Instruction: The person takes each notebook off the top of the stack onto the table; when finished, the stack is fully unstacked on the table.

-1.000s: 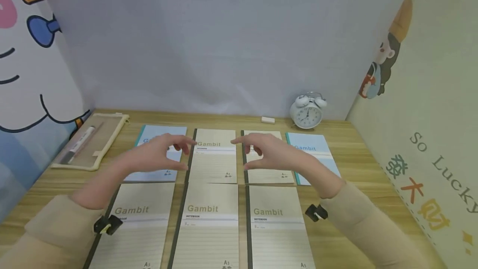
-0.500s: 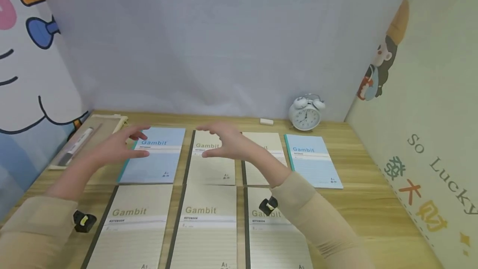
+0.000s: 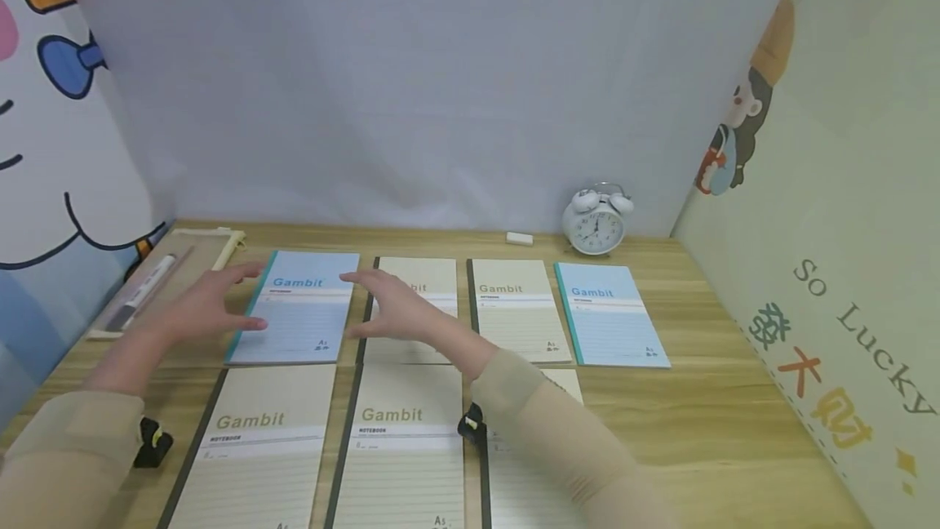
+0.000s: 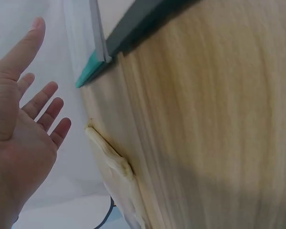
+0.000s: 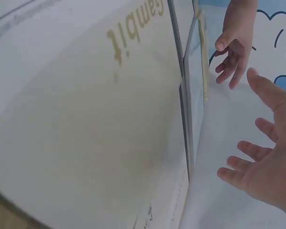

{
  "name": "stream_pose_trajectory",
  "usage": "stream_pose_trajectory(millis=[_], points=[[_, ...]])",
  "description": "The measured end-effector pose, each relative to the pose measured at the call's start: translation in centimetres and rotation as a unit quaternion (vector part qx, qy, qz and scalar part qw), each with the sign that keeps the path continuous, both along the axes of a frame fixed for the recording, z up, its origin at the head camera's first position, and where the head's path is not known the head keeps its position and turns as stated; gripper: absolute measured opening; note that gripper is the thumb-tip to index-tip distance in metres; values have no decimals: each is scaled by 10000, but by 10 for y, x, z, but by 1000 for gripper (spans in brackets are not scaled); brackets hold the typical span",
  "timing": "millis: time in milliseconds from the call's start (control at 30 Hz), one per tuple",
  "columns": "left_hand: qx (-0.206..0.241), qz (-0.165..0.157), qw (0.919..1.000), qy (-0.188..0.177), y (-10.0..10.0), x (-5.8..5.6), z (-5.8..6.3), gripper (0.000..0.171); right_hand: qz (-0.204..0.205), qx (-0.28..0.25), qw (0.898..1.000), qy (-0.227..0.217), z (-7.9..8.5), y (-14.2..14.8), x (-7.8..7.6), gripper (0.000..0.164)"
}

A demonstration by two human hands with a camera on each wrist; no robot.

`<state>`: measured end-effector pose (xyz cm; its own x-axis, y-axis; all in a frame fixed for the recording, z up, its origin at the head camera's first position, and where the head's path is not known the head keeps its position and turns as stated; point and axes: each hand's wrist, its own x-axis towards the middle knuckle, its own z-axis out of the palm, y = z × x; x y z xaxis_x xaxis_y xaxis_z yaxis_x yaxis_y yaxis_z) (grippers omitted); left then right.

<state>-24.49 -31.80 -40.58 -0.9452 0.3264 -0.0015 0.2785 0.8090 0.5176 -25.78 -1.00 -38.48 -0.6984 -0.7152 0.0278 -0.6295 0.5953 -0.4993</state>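
A blue notebook with a teal spine lies at the left end of the back row, between my two hands. My left hand is at its left edge with thumb and fingers spread apart, holding nothing. At its right edge is my right hand, fingers apart and partly over the neighbouring cream notebook. In the left wrist view, the left hand has extended, separated fingers. The right wrist view shows the right hand off the surface with nothing in it. Whether either hand touches the blue notebook cannot be told.
Another cream notebook and a second blue notebook continue the back row. Three cream notebooks form the front row, including one at left. A pen pouch, an eraser and an alarm clock stand farther back.
Both hands have moved left from the middle of the back row to the left blue notebook. The right hand travelled across the cream notebooks. The notebooks stayed in place.
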Motion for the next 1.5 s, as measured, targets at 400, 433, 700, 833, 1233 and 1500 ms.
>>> stream_pose_trajectory(millis=[400, 433, 700, 833, 1233, 1500], points=[[-402, 198, 9986, -283, -10, -6, -15, 113, -55, 301, 9987, -395, -29, -19, -15, 85], [-418, 224, 9984, -310, -10, -6, -16, 113, -64, 300, 9985, -449, -30, -19, -15, 85], [-664, 270, 9968, -365, -13, -8, -22, 114, -163, 611, 9970, -442, -40, -21, -21, 82], [-759, 288, 9960, -366, -14, -9, -25, 111, -181, 1009, 9947, -124, -44, -25, -21, 79], [-542, 350, 9964, -546, -16, -11, -28, 104, -331, 1116, 9931, -168, -45, -29, -15, 76], [-314, 393, 9969, -598, -14, -12, -26, 99, -312, 958, 9944, -312, -45, -28, -17, 73]])
